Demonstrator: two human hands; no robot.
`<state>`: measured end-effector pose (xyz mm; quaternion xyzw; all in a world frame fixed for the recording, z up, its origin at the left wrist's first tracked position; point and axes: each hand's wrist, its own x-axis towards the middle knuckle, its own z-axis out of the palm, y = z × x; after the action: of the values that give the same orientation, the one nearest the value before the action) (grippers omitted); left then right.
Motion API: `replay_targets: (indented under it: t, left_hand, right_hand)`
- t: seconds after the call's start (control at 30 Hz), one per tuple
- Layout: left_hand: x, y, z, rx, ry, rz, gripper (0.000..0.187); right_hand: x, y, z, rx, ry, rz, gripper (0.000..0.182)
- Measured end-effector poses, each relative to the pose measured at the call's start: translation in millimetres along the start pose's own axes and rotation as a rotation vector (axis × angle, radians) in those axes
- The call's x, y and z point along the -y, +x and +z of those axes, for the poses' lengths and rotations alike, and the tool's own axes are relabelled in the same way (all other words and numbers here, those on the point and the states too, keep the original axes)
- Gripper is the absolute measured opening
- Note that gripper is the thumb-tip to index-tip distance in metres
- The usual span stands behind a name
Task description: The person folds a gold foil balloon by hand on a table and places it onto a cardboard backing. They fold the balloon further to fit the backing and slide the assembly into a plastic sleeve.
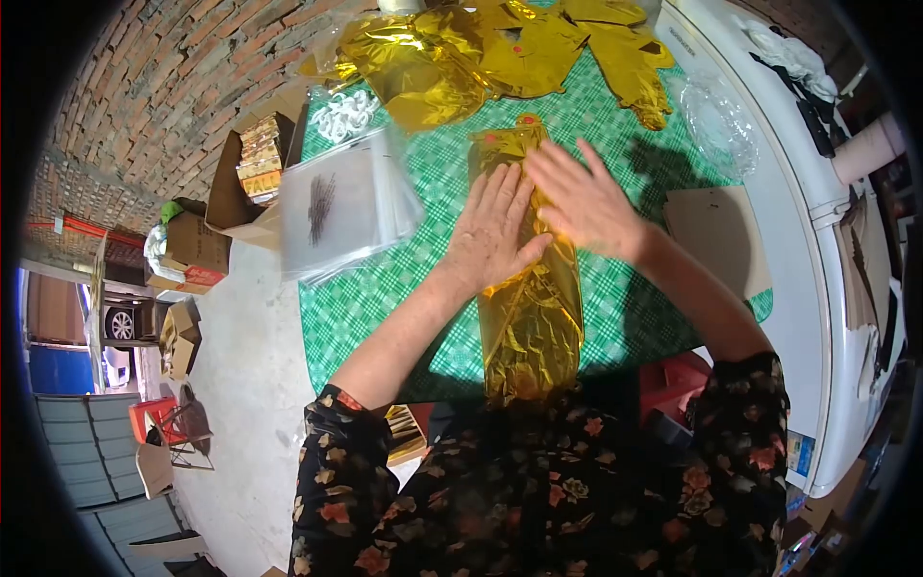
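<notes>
A long strip of gold foil point(532, 332), like a flat foil balloon folded lengthwise, lies on the green checked tablecloth point(385, 308) and reaches to the table's near edge. My left hand point(490, 226) rests flat on its upper half, fingers stretched out. Beside it, my right hand point(586, 197) is over the strip's right side, slightly blurred, with fingers apart and the thumb pointing left. Neither hand grips anything. Small red marks show at the strip's far end. More flat gold foil pieces point(529, 58) are heaped at the back of the table.
Left of the strip lies a stack of clear plastic bags point(356, 197), with white ring-shaped pieces point(346, 115) behind it. An open cardboard box point(252, 173) stands at the left edge. On the right are a beige card sheet point(719, 236), crumpled clear plastic point(716, 125) and a white fridge point(808, 288).
</notes>
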<state>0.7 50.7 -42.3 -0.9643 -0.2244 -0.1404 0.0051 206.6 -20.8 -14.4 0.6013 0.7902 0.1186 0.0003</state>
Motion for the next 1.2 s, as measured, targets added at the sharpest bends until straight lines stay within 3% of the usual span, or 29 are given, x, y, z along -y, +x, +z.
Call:
replay_targets:
  t: [0.13,0.37,0.43,0.57,0.7,0.83,1.03,1.2]
  left_hand:
    - [2.7,0.6,-1.9,0.036,-0.019,0.003,0.089]
    - [11.9,3.6,-7.2,-0.011,-0.093,0.026,0.076]
    - [19.5,14.9,-13.2,-0.088,-0.007,0.085,0.066]
    - [37.6,44.8,-11.3,-0.099,-0.188,0.145,0.057]
    - [47.9,59.5,12.8,0.043,-0.209,0.196,0.055]
    - [48.6,57.6,21.2,0.048,-0.169,0.182,0.055]
    - [45.6,55.2,19.0,0.071,-0.177,0.153,0.057]
    - [44.7,55.1,19.9,0.046,-0.106,0.171,0.06]
  right_hand:
    - [14.1,-29.4,5.3,-0.038,0.255,-0.05,0.072]
    - [13.8,-32.0,8.6,-0.043,0.249,-0.055,0.076]
    - [13.6,-31.3,4.1,0.05,0.186,-0.038,0.077]
    - [14.6,-31.1,5.4,0.054,0.184,-0.047,0.078]
    - [13.6,-29.8,4.6,0.041,0.206,-0.052,0.08]
    - [13.3,-31.5,4.9,0.009,0.223,-0.064,0.08]
    - [13.6,-45.9,-13.5,-0.078,0.31,-0.252,0.073]
    - [27.5,-43.0,-31.4,0.014,0.586,-0.533,0.076]
